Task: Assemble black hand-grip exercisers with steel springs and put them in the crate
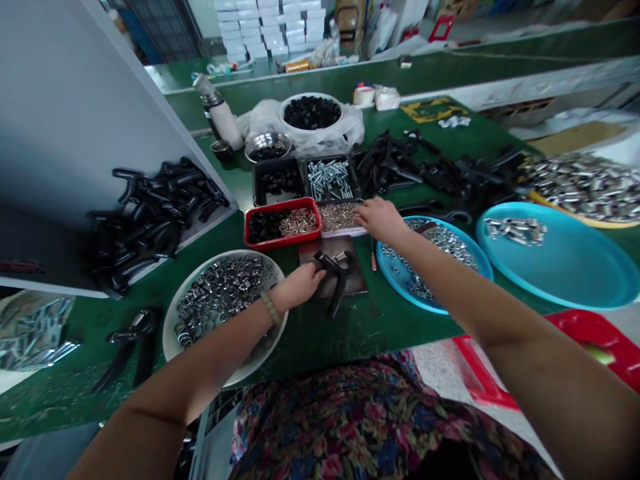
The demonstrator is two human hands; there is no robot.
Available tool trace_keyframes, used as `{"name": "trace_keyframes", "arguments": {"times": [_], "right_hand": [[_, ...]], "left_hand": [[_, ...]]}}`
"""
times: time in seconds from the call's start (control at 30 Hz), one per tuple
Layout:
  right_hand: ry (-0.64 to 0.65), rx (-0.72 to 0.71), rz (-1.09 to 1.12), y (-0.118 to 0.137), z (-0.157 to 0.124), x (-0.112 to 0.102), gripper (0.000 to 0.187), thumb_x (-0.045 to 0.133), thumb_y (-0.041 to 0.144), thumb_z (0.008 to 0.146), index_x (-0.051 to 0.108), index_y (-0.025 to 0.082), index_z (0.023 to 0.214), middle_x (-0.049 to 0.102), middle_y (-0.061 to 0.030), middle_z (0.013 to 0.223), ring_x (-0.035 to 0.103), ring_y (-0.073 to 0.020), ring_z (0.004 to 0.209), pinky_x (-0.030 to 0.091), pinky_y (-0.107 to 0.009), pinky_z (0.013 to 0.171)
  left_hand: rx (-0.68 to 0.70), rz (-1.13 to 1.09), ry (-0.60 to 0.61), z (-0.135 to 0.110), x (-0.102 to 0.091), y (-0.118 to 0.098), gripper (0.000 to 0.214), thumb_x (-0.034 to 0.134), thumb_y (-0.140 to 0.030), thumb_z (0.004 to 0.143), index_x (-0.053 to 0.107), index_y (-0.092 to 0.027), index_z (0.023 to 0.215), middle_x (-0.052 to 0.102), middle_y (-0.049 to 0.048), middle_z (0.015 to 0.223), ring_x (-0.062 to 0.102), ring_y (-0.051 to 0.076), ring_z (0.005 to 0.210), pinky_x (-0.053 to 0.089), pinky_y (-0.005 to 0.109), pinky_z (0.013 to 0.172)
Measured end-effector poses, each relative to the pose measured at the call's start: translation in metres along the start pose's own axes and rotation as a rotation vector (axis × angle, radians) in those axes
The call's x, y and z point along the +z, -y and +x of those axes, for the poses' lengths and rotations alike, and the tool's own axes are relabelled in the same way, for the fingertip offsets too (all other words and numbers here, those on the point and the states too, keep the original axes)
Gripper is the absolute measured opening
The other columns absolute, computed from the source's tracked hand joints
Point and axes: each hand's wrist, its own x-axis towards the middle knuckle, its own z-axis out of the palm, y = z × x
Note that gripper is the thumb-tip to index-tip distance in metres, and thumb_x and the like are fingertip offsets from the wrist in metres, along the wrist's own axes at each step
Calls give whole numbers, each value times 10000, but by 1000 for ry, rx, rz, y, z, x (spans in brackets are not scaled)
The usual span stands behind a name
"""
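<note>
My left hand [303, 283] pinches a black handled tool part [338, 283], which has a small shiny metal piece near its top. The part rests on a dark metal plate [357, 277] lying on the bench. My right hand [379, 217] reaches over the right end of a light-rimmed tray of small brassy pieces [337, 217]. Its fingers are bent together at the pieces, and whatever they grip is too small to make out. Left of that tray stands a red tray [257, 244] with black pieces and copper-coloured ones.
Behind are a tray of screws [330, 179] and a black tray [257, 193]. A bowl of metal rings [173, 333] sits at left, a blue tray of nuts [435, 308] and another blue tray [575, 273] at right. Black handles [390, 163] lie piled behind; a thermos [225, 120] stands back left.
</note>
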Motion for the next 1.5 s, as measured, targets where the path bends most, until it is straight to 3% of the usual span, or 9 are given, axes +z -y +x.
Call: {"name": "trace_keyframes", "arguments": {"times": [0.17, 0.3, 0.43, 0.53, 1.03, 1.17, 1.27, 1.37, 1.5], "right_hand": [[95, -101, -31, 25, 51, 11, 273, 443, 241, 915, 680, 133, 997, 670, -142, 1033, 539, -261, 999, 357, -340, 770], [63, -97, -45, 23, 52, 17, 265, 456, 268, 909, 643, 117, 1020, 658, -158, 1065, 525, -275, 1025, 357, -341, 772], [84, -67, -63, 16, 50, 21, 219, 459, 232, 893, 628, 121, 977, 658, -151, 1053, 522, -273, 1010, 357, -342, 769], [52, -65, -41, 13, 49, 22, 224, 439, 233, 895, 621, 121, 966, 661, -148, 1033, 529, -278, 995, 358, -349, 763], [-59, 40, 394, 1, 33, 19, 228, 493, 122, 813, 696, 137, 916, 697, -103, 960, 608, -220, 933, 448, -337, 872], [-32, 54, 795, 27, -13, 2, 215, 515, 143, 790, 664, 159, 943, 695, -51, 903, 626, -183, 828, 490, -321, 777], [67, 27, 910, 47, -37, -1, 149, 541, 206, 815, 637, 173, 923, 684, -34, 851, 615, -173, 775, 491, -321, 747], [75, 6, 832, 58, -41, 5, 102, 536, 231, 847, 620, 173, 858, 663, -55, 855, 604, -185, 818, 477, -325, 777], [37, -29, 678, 62, -37, 15, 123, 495, 216, 881, 608, 167, 884, 641, -90, 915, 589, -206, 885, 462, -334, 812]], "left_hand": [[117, 439, -73, 18, -23, 1, 295, 508, -364, 900, 656, -123, 815, 647, 127, 905, 602, 252, 872, 455, 377, 807], [189, 498, -316, 89, -39, -18, 314, 439, -343, 934, 668, -130, 960, 629, 137, 1074, 532, 276, 1044, 409, 402, 856], [146, 523, -237, 152, -37, -26, 262, 436, -222, 923, 680, -129, 937, 657, 129, 1045, 498, 291, 1071, 344, 457, 893], [123, 512, -250, 165, -31, -24, 274, 404, -203, 931, 669, -138, 955, 663, 118, 1035, 504, 273, 1040, 324, 448, 890], [106, 364, -316, 156, -41, -23, 298, 393, -235, 944, 679, -151, 947, 691, 119, 1004, 574, 260, 1021, 367, 426, 913], [207, -66, -292, 110, -48, -17, 221, 501, -220, 906, 660, -143, 1039, 699, 80, 1041, 618, 174, 979, 436, 302, 907], [168, -268, -220, 61, -38, -7, 201, 568, -232, 871, 642, -149, 1038, 705, 37, 962, 637, 146, 876, 482, 293, 869], [123, -216, -245, 26, -17, 6, 163, 562, -262, 884, 659, -148, 948, 674, 42, 951, 622, 158, 902, 485, 307, 896], [173, -3, -296, 15, 8, 16, 192, 514, -255, 913, 657, -128, 930, 611, 79, 1034, 588, 161, 958, 465, 277, 929]]}}
